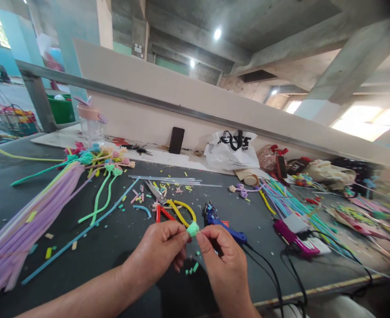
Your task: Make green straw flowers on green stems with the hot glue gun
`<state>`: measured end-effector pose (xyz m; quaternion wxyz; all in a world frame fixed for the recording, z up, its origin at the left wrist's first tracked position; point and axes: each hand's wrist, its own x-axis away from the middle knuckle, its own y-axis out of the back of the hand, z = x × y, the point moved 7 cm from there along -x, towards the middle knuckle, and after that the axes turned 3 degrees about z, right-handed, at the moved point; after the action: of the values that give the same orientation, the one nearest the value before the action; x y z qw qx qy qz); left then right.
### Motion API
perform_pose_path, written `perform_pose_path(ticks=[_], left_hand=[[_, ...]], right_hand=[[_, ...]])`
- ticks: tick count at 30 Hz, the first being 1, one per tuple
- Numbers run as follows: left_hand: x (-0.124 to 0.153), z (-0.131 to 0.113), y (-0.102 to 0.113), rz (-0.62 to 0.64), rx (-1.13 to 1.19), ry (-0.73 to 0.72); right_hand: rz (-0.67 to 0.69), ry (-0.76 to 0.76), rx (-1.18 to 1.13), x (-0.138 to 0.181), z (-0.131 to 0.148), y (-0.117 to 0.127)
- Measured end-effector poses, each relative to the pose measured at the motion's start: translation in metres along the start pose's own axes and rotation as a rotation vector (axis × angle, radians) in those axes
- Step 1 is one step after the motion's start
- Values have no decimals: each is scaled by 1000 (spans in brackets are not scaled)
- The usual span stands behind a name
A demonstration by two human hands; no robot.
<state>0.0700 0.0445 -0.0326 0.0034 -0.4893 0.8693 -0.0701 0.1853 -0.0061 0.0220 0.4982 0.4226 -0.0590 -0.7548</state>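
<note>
Spanning much of the frame, the dark desk (110,254) carries a bundle of purple stems (46,210) along the left edge. Rising from the bottom, the left hand (158,247) and the right hand (226,260) meet just below centre. Yellow-handled scissors (181,214) lie above the left hand, and a blue glue gun (226,228) lies just beyond the right hand. Between the two sets of fingertips sits a mint-green piece (193,228), gripped at its left by the left thumb and fingers and pinched at its right by the right ones. Tiny green scraps (195,267) lie lower in the frame.
</note>
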Motion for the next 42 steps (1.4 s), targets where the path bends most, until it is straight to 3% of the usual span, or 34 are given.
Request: perform_pose_path(ticks=[6, 12, 15, 18, 26, 42], left_hand=[[0, 2, 0, -13, -22, 0], [1, -1, 2, -28, -24, 11], [2, -3, 2, -22, -33, 3], [2, -4, 2, -23, -25, 2], [2, -5, 1, -9, 55, 26], [3, -1, -1, 3, 47, 27]], right_hand=[[-5, -6, -28, 0, 1, 1], [70, -284, -185, -6, -16, -5], [113, -348, -245, -6, -19, -9], [123, -292, -218, -4, -16, -10], [61, 32, -63, -4, 2, -5], [96, -23, -84, -3, -5, -12]])
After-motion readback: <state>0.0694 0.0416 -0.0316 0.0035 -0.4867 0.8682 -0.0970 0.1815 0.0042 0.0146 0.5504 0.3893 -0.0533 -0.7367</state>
